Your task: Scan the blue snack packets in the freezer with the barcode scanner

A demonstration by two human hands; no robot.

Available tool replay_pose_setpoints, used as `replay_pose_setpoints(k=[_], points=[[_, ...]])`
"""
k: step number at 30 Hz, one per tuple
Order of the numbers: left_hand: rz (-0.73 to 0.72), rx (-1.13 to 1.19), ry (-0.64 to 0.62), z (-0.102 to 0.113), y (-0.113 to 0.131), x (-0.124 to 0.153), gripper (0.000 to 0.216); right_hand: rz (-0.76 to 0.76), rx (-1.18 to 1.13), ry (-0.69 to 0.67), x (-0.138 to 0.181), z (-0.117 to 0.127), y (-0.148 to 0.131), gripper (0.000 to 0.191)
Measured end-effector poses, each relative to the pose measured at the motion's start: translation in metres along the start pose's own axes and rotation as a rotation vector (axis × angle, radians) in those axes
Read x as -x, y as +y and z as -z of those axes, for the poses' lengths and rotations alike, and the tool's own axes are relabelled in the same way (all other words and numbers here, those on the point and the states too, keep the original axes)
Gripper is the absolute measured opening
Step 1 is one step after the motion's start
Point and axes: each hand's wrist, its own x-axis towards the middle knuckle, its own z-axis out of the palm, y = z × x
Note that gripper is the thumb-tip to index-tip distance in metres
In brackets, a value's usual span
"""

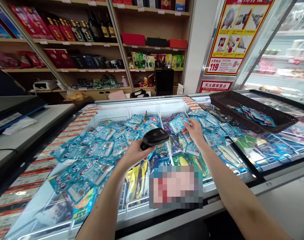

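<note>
Above the chest freezer's middle divider, my left hand was clamped round the black barcode scanner, its head aimed at the 1 blue packet my right hand pinched clear of the heap of packets, probably so its label faced the scanner.

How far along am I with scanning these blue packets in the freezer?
Early, it seems. A few packets lie in the dark basket, perhaps already scanned. Your left hand holds the scanner and your right hand a blue packet. A big heap of packets in the freezer is left.
</note>
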Motion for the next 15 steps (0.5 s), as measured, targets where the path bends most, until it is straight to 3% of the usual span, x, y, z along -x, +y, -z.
replay_pose_setpoints(k=[15], points=[[0.018,0.017,0.002,0.0001,0.0057,0.0023,0.028,0.003,-0.009,-0.011,0.0000,0.0004,-0.0002,0.050]])
